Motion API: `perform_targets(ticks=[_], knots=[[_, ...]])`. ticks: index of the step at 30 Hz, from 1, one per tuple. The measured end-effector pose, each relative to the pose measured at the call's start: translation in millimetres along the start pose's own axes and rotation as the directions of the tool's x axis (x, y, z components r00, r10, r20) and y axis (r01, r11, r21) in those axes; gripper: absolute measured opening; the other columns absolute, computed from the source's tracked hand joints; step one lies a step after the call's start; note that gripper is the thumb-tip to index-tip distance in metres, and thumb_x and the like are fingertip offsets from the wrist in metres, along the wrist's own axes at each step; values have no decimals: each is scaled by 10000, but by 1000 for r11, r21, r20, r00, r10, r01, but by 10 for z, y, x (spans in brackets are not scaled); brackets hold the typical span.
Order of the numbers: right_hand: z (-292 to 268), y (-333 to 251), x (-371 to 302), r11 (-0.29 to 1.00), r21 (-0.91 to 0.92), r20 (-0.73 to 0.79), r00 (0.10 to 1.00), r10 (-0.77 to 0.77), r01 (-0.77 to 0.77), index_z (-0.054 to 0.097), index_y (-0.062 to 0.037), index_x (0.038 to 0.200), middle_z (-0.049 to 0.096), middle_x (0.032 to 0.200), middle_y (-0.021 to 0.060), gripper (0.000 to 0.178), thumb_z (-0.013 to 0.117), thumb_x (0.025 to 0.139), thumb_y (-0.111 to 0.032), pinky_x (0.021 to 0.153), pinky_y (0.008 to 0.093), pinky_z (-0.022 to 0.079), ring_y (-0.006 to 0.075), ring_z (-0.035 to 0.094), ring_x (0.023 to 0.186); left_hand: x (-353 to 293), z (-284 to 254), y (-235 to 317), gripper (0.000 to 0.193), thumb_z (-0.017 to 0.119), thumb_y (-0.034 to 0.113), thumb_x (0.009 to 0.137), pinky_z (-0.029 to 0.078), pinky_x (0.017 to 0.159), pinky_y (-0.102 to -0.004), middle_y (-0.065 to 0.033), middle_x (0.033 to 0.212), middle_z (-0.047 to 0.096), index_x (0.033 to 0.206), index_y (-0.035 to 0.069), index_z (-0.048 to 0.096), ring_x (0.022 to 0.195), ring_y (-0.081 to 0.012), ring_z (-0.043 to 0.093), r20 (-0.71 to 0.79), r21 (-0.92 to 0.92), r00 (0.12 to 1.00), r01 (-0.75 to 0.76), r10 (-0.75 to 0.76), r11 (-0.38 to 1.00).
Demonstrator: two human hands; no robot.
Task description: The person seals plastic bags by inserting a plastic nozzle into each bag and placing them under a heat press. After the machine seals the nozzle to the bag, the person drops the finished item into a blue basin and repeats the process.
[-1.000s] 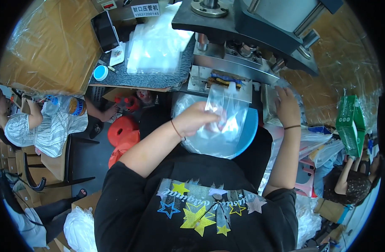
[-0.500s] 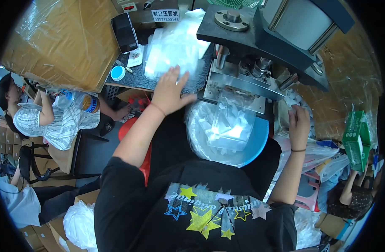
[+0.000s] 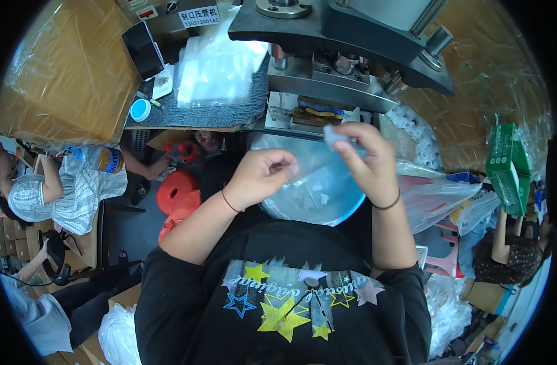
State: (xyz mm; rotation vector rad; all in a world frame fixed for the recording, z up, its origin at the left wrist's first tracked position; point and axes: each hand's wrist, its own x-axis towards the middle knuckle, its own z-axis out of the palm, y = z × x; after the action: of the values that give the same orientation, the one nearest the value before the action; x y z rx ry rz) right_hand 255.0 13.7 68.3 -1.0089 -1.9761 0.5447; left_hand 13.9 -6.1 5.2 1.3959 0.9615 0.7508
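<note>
My left hand [image 3: 261, 176] is closed in a pinch in front of my body, its fingertips on what looks like the edge of a clear plastic bag [image 3: 305, 162], which is hard to make out. To its right and a little higher, my right hand [image 3: 371, 163] holds a small pale translucent plastic piece [image 3: 333, 136] between thumb and fingers. Below both hands sits a blue basin [image 3: 350, 213] lined with clear plastic, with whitish scraps inside. Just beyond the hands stands a metal press [image 3: 327, 85], a brown block with a blue-yellow strip [image 3: 318, 114] on its bed.
A stack of clear bags [image 3: 214, 73] lies on the grey cloth-topped table, beside a phone [image 3: 143, 50] and a blue-lidded jar [image 3: 140, 110]. Several white plastic rings [image 3: 415, 131] sit right of the press. A red stool [image 3: 178, 194] stands at left; co-workers sit on both sides.
My left hand has come from the bag stack down over the basin and closed. The right hand has moved left and now holds the pale piece. The bag has left the press bed.
</note>
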Motion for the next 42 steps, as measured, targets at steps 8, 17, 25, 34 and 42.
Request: perform_targets(ticks=[8,17,25,34,42], knots=[[-313,-3,-114,996,-53,349,934,81,-67,628,-12,1040,635,923,121,151,566,957,-122,788,373,482,284,619,877,10,312,-10,243,572,194,1011,570,787,-319,-113,992,696,1156,3,612,891,-209,710,345,-407,923,309,-169,860],[-777,1044,-287,508,-821,-111,945,307,-261,544,-91,1275,601,1111,209,366,599,924,-180,803,486,510,413,622,980,401,172,-238,225,657,49,904,572,791,-321,-117,1034,702,1122,2,627,888,-208,711,174,-576,973,223,-149,787],[-649,1295,-376,480,-754,-255,873,416,-449,546,-112,1175,615,1108,175,324,653,879,-189,772,484,520,391,642,954,590,-9,-137,366,699,46,860,526,733,-283,-97,1006,635,1164,19,498,817,-145,653,-240,-321,968,-8,-74,947],[-769,1131,-250,523,-744,-161,871,464,-416,582,-87,1132,645,1113,158,334,701,852,-224,797,442,512,370,637,994,236,-1037,-116,448,649,241,913,439,996,-482,-193,1316,564,1298,34,550,1209,-406,525,41,984,861,-121,506,127],[-808,1043,-447,630,-725,-224,961,164,-277,591,-37,1048,640,1077,165,197,644,858,-31,790,397,512,324,654,945,-44,-601,-339,93,604,68,965,504,796,-249,-15,915,679,988,-6,654,861,-64,619,-368,60,912,-174,184,983]])
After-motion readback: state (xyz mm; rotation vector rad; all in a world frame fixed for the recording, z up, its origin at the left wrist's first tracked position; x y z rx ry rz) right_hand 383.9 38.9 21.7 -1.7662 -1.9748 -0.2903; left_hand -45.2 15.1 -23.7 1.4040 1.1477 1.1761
